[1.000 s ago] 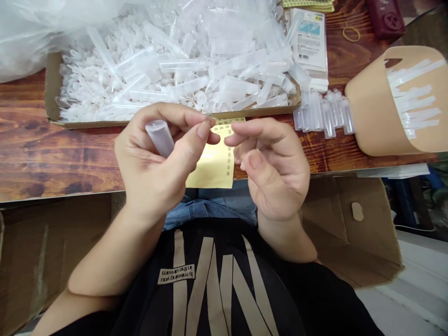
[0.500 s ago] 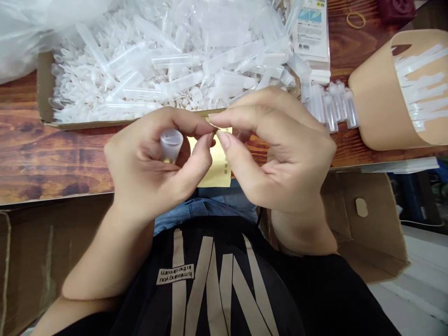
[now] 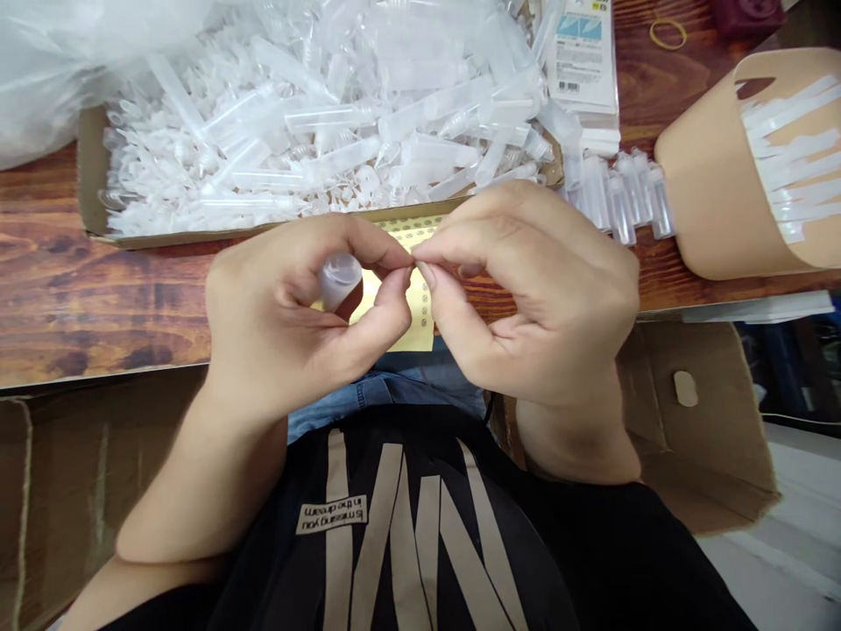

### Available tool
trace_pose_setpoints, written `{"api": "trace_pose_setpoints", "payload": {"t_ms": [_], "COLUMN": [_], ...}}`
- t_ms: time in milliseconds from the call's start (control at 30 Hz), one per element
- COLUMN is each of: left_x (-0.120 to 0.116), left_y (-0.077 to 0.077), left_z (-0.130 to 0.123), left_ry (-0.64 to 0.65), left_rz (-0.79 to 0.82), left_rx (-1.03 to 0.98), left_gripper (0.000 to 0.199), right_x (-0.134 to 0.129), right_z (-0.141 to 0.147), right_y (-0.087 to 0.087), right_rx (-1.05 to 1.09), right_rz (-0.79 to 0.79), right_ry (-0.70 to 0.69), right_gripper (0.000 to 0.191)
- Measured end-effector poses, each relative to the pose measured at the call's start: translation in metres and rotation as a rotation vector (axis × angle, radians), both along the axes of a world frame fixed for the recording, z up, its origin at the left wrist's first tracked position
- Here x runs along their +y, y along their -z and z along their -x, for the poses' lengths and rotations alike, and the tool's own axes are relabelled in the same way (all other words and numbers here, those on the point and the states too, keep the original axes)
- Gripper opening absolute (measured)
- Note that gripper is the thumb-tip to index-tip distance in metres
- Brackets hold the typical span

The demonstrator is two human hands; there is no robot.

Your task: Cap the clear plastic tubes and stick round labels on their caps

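Note:
My left hand (image 3: 299, 307) keeps a translucent plastic tube (image 3: 340, 273) in its curled fingers, with the tube's round end facing up. Its thumb and forefinger are pinched together, meeting the pinched thumb and forefinger of my right hand (image 3: 535, 294). Whatever lies between the fingertips is too small to make out. Beneath both hands is a yellow sheet (image 3: 420, 329) with rows of small round printed marks, partly covered by the fingers.
Behind the hands stands a shallow cardboard box (image 3: 92, 175) heaped with clear tubes and small white plastic parts. Several filled-looking tubes (image 3: 621, 206) lie beside a tan bin (image 3: 713, 175) holding white strips. A plastic bag (image 3: 59, 79) is at left, a rubber band (image 3: 668, 46) at back right.
Both hands have shifted slightly to the right and down in view, their fingertips still together. More of the yellow sheet's upper part shows between them. The tube remains in my left hand.

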State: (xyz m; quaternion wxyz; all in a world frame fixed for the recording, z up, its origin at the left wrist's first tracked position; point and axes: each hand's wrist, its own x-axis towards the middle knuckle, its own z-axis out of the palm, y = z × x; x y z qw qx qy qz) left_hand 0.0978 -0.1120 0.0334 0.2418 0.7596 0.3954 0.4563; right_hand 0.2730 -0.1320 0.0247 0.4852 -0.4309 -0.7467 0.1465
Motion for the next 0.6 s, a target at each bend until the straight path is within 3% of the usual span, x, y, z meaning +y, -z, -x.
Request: {"api": "trace_pose_setpoints", "payload": {"t_ms": [133,267,433,600], "left_x": [0.0023,0.0035,0.0003,-0.0015], "left_y": [0.0001,0.0013,-0.0008,-0.0024], "left_z": [0.0021,0.0025,0.0012,-0.0003], "left_ry": [0.052,0.096,0.09,0.104], "left_rz": [0.024,0.065,0.147,0.21], "left_rx": [-0.013,-0.097,-0.13,-0.18], "left_gripper": [0.017,0.018,0.017,0.018], "right_x": [-0.0004,0.0024,0.0056,0.0073], "right_z": [-0.0003,0.001,0.0009,-0.0011], "right_y": [-0.0024,-0.0042,0.0014,0.0026], "right_rx": [-0.028,-0.11,-0.06,-0.149], "right_rz": [-0.011,-0.146,-0.117,-0.352], "right_ry": [0.017,0.067,0.042,0.208], "right_gripper": [0.009,0.016,0.019,0.019]}}
